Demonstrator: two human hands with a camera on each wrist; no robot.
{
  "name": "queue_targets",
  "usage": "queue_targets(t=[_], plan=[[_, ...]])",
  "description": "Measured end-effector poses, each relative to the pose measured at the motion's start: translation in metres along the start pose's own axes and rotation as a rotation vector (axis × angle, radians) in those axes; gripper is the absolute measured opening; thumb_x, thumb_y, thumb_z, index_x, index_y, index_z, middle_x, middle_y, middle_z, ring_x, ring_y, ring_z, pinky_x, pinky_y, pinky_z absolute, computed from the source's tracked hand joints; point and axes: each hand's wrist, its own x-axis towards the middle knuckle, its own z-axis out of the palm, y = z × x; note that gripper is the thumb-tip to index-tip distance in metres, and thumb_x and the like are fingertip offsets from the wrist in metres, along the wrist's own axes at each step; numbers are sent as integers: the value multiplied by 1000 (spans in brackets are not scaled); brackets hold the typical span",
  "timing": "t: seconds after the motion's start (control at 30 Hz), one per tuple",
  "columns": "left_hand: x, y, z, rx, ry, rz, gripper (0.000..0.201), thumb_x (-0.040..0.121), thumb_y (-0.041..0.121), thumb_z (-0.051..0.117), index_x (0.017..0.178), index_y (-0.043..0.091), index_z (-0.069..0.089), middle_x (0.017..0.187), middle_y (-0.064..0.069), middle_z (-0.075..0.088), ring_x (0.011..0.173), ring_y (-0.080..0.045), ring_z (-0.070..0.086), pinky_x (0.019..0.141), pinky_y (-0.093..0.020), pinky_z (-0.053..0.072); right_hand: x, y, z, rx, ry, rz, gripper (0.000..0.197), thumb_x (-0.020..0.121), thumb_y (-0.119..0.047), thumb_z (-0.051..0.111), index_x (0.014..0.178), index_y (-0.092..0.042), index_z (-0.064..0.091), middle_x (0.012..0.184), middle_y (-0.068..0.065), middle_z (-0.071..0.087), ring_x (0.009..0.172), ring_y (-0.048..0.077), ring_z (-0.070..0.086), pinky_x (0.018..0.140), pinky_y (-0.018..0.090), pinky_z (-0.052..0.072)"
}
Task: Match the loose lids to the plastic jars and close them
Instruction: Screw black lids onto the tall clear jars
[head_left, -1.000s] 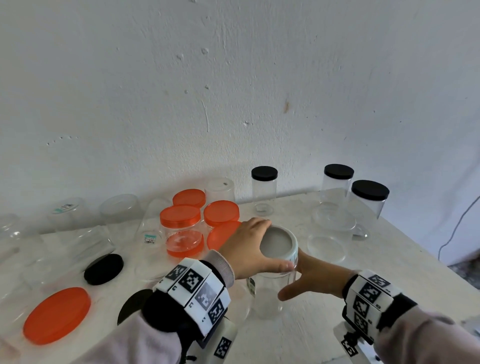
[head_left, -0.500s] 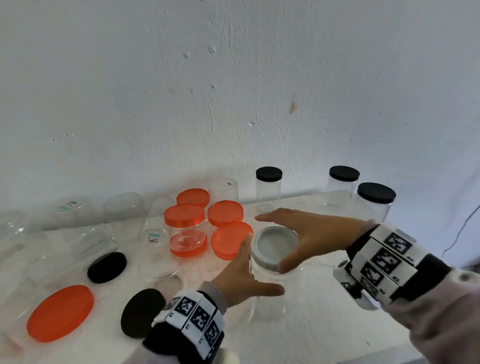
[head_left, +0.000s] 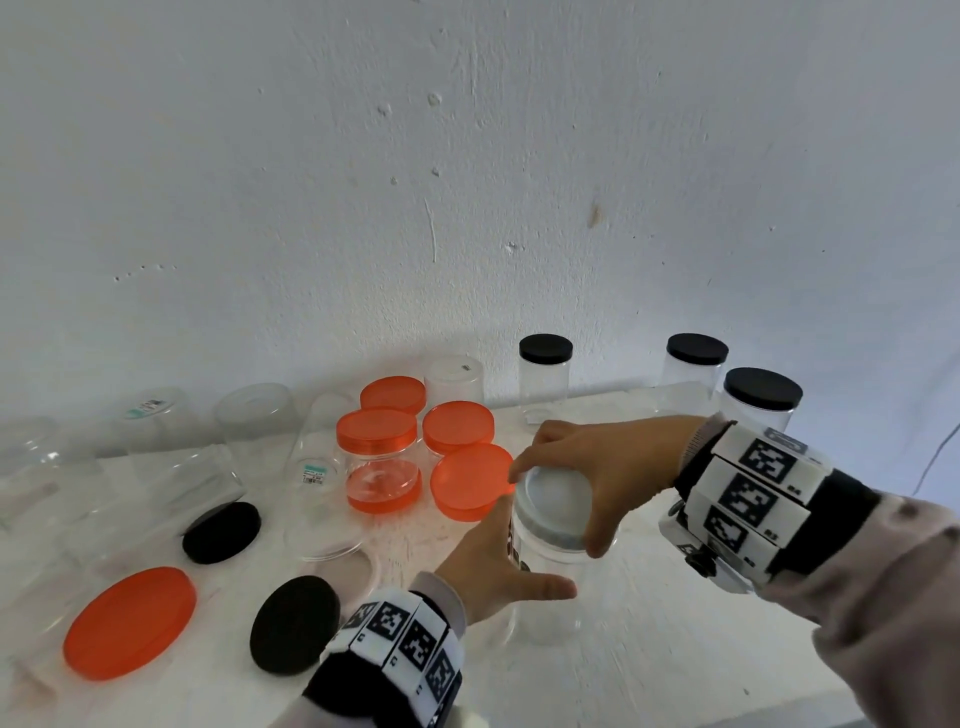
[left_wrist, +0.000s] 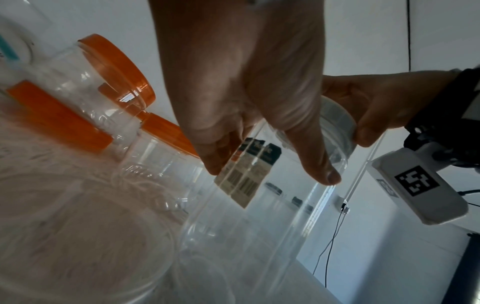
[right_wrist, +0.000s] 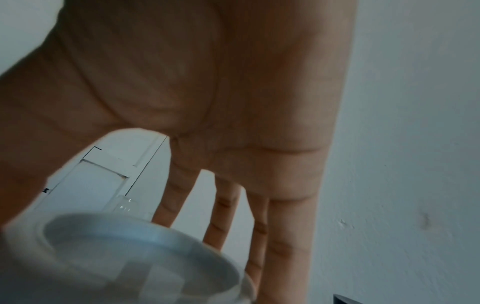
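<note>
Left hand (head_left: 491, 564) is gripping clear jar (head_left: 545, 587) | right hand (head_left: 602, 467) is pinching its white lid (head_left: 556, 506) | jar is standing on surface (head_left: 675, 649)

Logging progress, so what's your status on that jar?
Left hand grips clear jar. Right hand grips white lid seated on it. Orange lid close beside, nothing blocking.

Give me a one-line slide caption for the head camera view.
Left hand steadies a clear jar while the right hand grips its white lid.
</note>
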Motion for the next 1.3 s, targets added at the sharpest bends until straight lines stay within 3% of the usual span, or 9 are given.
queue_targets(t=[0.17, 0.33, 0.43, 0.5, 0.6, 0.67, 0.93, 1.13, 1.3], plan=[[0, 0, 1, -3, 7, 0, 96, 63, 42, 84, 139, 34, 26, 132, 16, 49, 121, -4, 46, 101, -19, 38, 1, 4, 3, 28, 39, 32, 86, 66, -48, 81, 135, -52, 31, 122, -16, 35, 111, 11, 44, 79, 22, 42], [-2, 0, 1, -17, 21, -7, 84, 64, 38, 84, 128, 40, 30, 124, 20, 51, 112, 4, 48, 85, -6, 38, 6, -3, 11, -28, 75, 138, 85, 59, -76, 67, 131, -44, 36, 111, -13, 39, 97, 18, 59, 81, 33, 54], [-3, 0, 3, -29, 28, -2, 85, 64, 38, 84, 128, 39, 29, 123, 21, 50, 113, 4, 47, 84, -6, 38, 6, -5, 14, -29, 95, 169, 84, 57, -81, 64, 126, -40, 39, 112, -9, 42, 84, 15, 60, 67, 30, 56], [-3, 0, 3, -39, 28, -2, 84, 64, 39, 84, 128, 39, 29, 121, 24, 49, 112, 5, 46, 86, -7, 38, 5, -6, 14, -14, 101, 183, 87, 58, -81, 63, 129, -38, 37, 117, -9, 44, 81, 11, 56, 63, 27, 52], [-3, -1, 3, -28, 33, -6, 90, 63, 42, 84, 134, 34, 29, 127, 17, 49, 117, -3, 47, 97, -17, 38, 2, -4, 11, 15, 41, 151, 96, 63, -68, 73, 141, -45, 22, 131, -12, 36, 112, 15, 47, 90, 33, 47], [-3, -1, 3, -25, 34, -8, 91, 63, 41, 84, 135, 34, 29, 129, 16, 49, 119, -5, 47, 97, -18, 37, 0, -4, 7, 20, 3, 93, 92, 68, -52, 78, 141, -50, 21, 130, -16, 33, 118, 12, 41, 95, 32, 44], [-3, -1, 3, -52, 26, -14, 80, 63, 40, 84, 123, 43, 30, 117, 27, 50, 108, 9, 47, 81, -3, 38, 6, -5, 13, -22, 86, 194, 86, 64, -79, 62, 135, -38, 35, 116, -12, 40, 104, 16, 52, 88, 34, 49], [-2, -2, 3, -9, 35, 1, 86, 63, 43, 83, 127, 41, 26, 121, 25, 46, 113, 2, 46, 82, -2, 36, 1, -3, 8, 12, -3, 82, 91, 70, -47, 78, 142, -48, 23, 133, -15, 33, 121, 13, 39, 99, 35, 44], [-2, -2, 4, -17, 38, 7, 86, 63, 42, 84, 127, 42, 26, 119, 28, 46, 109, 10, 45, 78, 3, 34, 3, -2, 10, 9, 69, 92, 84, 67, -57, 77, 137, -46, 32, 121, -15, 38, 111, 13, 45, 88, 29, 46]])
